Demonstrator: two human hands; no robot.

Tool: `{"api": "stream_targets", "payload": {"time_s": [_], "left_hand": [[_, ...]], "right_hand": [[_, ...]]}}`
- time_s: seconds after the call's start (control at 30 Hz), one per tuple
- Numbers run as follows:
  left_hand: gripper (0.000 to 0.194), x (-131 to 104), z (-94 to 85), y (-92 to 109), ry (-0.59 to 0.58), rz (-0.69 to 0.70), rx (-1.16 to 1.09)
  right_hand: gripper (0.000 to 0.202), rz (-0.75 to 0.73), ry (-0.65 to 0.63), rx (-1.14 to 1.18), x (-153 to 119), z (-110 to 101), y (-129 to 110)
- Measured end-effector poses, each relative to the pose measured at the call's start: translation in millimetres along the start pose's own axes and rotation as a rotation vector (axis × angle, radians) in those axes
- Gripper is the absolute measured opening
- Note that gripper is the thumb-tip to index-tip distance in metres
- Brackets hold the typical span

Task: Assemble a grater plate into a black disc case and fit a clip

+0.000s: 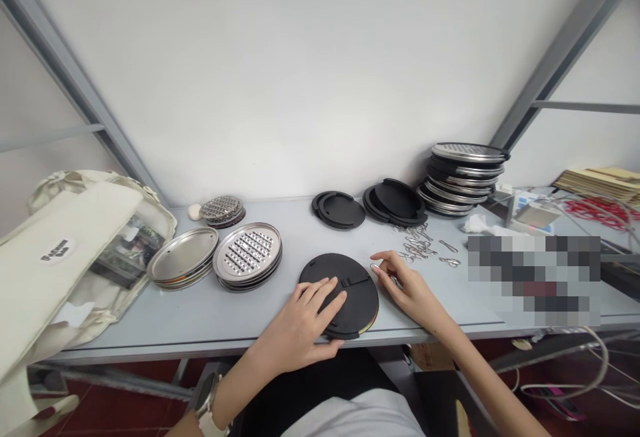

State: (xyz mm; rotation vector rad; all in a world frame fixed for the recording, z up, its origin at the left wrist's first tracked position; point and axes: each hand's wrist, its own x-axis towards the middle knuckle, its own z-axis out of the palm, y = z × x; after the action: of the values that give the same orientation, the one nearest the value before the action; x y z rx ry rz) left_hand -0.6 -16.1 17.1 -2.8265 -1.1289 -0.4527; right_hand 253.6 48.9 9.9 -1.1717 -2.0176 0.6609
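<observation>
A round black disc [357,300] lies near the front edge of the table, with a slot and a small catch on its top. My left hand [305,320] rests on its lower left part, fingers spread over the surface and thumb at the front rim. To the right of the disc, my right hand [403,283] has its thumb and index finger bent around a small metal piece [375,267], partly hidden by the fingers. Just beyond that hand lies a loose pile of small metal clips [417,243].
Metal grater discs [250,253] and plain metal discs [185,253] are stacked at the left, beside a cream bag [75,250]. Black lids [343,210] and black trays [400,198] lie at the back. A tall disc stack [465,177] stands back right.
</observation>
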Motion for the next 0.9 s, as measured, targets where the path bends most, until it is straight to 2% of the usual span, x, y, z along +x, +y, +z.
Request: {"api": "stream_targets", "payload": {"time_s": [0.1,0.4,0.9], "left_hand": [[0.067,0.1,0.0,-0.4,0.006,0.003,0.000],[0.067,-0.4,0.1,0.4,0.012,0.002,0.001],[0.067,0.0,0.1,0.7,0.001,-0.002,-0.012]], "right_hand": [[0.012,-0.023,-0.005,0.001,0.6,-0.7,-2.0],[0.013,-0.130,0.042,-0.016,1.1,-1.7,0.7],[0.028,-0.125,0.036,-0.057,1.4,-3.0,4.3]]}}
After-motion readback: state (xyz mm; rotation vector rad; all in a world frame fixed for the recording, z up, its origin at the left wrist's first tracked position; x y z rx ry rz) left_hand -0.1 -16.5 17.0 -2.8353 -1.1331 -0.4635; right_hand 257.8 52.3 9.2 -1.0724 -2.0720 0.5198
